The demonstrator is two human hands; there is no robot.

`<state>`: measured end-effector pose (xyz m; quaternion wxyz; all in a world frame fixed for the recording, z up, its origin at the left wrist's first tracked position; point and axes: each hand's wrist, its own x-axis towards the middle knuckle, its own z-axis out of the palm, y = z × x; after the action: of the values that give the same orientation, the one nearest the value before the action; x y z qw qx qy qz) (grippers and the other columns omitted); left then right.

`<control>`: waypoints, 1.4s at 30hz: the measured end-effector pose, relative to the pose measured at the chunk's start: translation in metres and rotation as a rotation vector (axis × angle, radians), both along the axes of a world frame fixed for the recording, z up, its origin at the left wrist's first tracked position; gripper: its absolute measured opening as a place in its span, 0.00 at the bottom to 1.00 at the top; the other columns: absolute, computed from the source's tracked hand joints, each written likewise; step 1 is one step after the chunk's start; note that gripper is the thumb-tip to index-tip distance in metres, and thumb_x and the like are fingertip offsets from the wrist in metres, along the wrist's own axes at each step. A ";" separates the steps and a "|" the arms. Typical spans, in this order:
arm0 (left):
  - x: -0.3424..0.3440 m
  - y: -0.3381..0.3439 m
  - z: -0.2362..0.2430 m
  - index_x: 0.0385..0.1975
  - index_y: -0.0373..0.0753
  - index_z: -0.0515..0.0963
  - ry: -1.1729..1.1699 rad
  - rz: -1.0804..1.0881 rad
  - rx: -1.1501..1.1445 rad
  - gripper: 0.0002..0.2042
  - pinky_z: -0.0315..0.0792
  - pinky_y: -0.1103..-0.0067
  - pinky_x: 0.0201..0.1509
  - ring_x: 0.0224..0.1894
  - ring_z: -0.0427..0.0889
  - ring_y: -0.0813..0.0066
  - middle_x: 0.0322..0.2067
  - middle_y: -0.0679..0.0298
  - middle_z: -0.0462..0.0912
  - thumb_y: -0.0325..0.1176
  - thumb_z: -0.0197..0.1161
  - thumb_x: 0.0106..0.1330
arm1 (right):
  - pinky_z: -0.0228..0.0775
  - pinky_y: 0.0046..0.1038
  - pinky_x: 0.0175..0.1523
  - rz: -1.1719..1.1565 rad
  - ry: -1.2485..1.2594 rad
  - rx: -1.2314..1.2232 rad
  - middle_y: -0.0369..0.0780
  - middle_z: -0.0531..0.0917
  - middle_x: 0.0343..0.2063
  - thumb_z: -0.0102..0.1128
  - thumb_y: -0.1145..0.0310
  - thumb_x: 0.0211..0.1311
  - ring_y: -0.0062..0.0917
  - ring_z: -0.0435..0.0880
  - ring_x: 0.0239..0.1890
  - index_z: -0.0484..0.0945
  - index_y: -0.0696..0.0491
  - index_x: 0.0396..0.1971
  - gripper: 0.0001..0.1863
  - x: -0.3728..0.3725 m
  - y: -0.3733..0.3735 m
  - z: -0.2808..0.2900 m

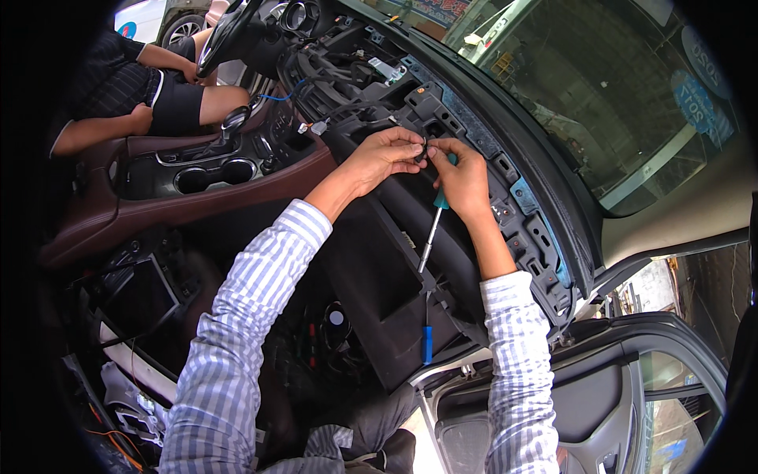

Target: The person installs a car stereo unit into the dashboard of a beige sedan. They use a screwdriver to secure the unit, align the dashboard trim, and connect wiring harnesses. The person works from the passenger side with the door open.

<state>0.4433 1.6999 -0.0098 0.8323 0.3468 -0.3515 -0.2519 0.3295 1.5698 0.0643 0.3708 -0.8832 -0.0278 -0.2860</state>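
Note:
My left hand [383, 162] pinches a small black part [424, 148] between thumb and fingers, above the opened dashboard. Its exact kind is too small to make out. The fingertips of my right hand [464, 180] meet it from the other side. Tucked in that same right hand is a screwdriver [440, 197] with a teal handle, its metal shaft slanting down toward the glove box [371, 268]. A second screwdriver [427, 345], with a blue handle, rests lower down near the glove box's edge.
Along the windshield runs the bared dashboard frame [505, 182]. Loose wiring with a white connector [316, 127] hangs at the centre. The console [213, 175] lies left, where another person [134, 95] sits. A removed screen unit [142, 292] lies lower left; the door [545, 411] stands open.

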 end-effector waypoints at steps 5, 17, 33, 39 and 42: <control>-0.003 0.000 0.002 0.46 0.36 0.78 -0.025 0.060 0.024 0.09 0.79 0.78 0.48 0.43 0.84 0.73 0.40 0.62 0.83 0.31 0.64 0.71 | 0.69 0.23 0.23 0.016 0.082 0.062 0.38 0.83 0.23 0.61 0.70 0.69 0.18 0.80 0.17 0.82 0.62 0.36 0.09 0.001 -0.005 0.006; -0.006 -0.001 0.003 0.45 0.36 0.78 -0.069 0.072 0.052 0.08 0.79 0.79 0.49 0.43 0.84 0.75 0.40 0.64 0.82 0.29 0.64 0.70 | 0.71 0.21 0.22 0.064 0.025 0.227 0.40 0.83 0.26 0.60 0.76 0.67 0.20 0.79 0.17 0.78 0.62 0.34 0.05 0.008 -0.009 -0.001; -0.007 -0.003 0.000 0.44 0.35 0.79 -0.091 0.111 0.048 0.07 0.80 0.79 0.49 0.42 0.84 0.75 0.40 0.63 0.83 0.28 0.65 0.69 | 0.72 0.23 0.21 0.003 0.007 0.212 0.41 0.83 0.25 0.60 0.77 0.65 0.20 0.80 0.17 0.78 0.62 0.35 0.04 0.010 -0.009 -0.004; -0.006 -0.004 -0.001 0.45 0.36 0.78 -0.107 0.103 0.049 0.08 0.79 0.78 0.50 0.43 0.83 0.76 0.41 0.64 0.82 0.29 0.65 0.69 | 0.71 0.23 0.21 0.000 0.006 0.201 0.40 0.82 0.24 0.60 0.76 0.65 0.20 0.80 0.17 0.77 0.63 0.34 0.04 0.009 -0.008 -0.003; -0.007 -0.003 -0.001 0.45 0.36 0.78 -0.119 0.101 0.061 0.08 0.78 0.78 0.51 0.43 0.83 0.76 0.42 0.65 0.82 0.29 0.65 0.70 | 0.71 0.23 0.21 -0.004 0.010 0.202 0.40 0.82 0.24 0.60 0.76 0.65 0.20 0.80 0.17 0.77 0.63 0.33 0.05 0.008 -0.007 -0.002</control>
<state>0.4366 1.6967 -0.0109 0.8105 0.4038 -0.3746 -0.1993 0.3374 1.5632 0.0624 0.4574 -0.8429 0.0045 -0.2835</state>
